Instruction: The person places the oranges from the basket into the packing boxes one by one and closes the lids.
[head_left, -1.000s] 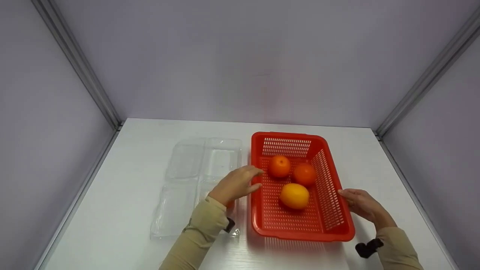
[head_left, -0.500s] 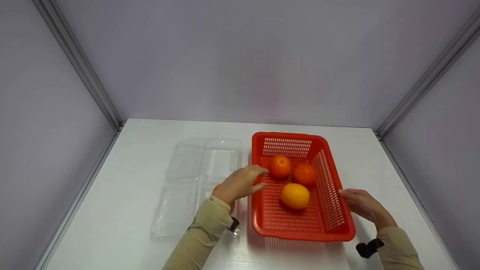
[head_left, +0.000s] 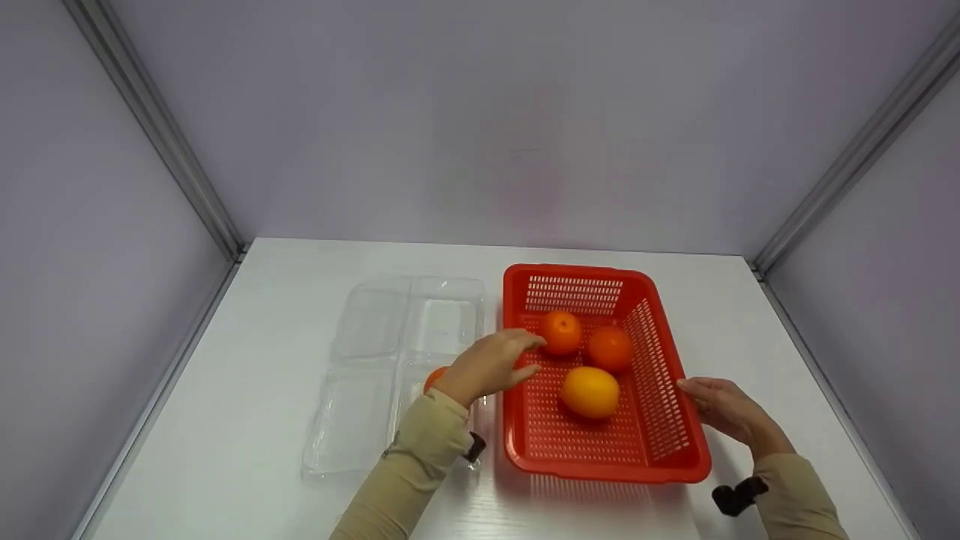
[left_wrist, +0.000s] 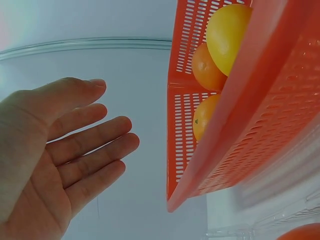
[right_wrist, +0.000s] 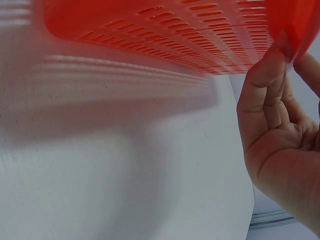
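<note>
I see the basket (head_left: 600, 450) on the surface (head_left: 247, 420), three fruits inside. My right hand (head_left: 724, 412) touches its right rim with relaxed fingers; my left hand (head_left: 487, 364) hangs spread wide above the left rim, holding nothing. The basket looks light, stiff and a bit slick; I judge the rims best for gripping. Since a second ago the left hand has crept forward, baring an orange (head_left: 435, 377) in the tray (head_left: 360, 420).

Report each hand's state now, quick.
Left hand: open, fingers relaxed, holding nothing, over the red basket's left rim.
Right hand: open, fingertips touching the basket's right side.
</note>
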